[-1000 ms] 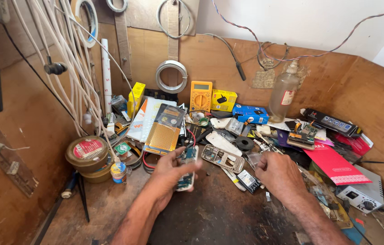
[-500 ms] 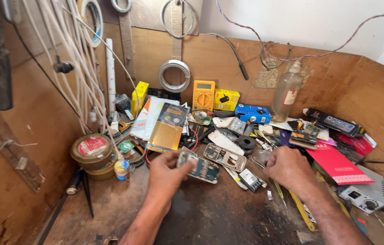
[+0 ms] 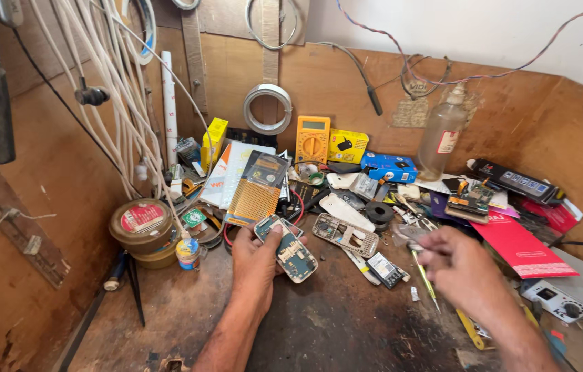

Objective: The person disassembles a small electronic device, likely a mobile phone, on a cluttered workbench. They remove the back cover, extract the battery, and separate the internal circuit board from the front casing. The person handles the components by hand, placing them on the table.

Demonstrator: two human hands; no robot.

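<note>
Head view shows a small phone circuit board in the left hand. The board is blue-green and flat, and it sits low over the dark wooden bench. Its long side runs from up-left to down-right. The thumb lies on its top left end and the other fingers curl under it, so the left hand is grasping the board. Most of the board pokes out to the right of those fingers, toward the other hand.

Off to the right, the right hand is well apart from the board, so the left hand is the nearer one by far. Its fingertips are pinched close together. They may hold something tiny, but it is too small and blurry to tell. A thin green-handled tool lies on the bench just under those fingers.

Between the two hands lie a grey phone frame and a small black part. Behind the board stand an orange packet and a yellow meter.
</note>
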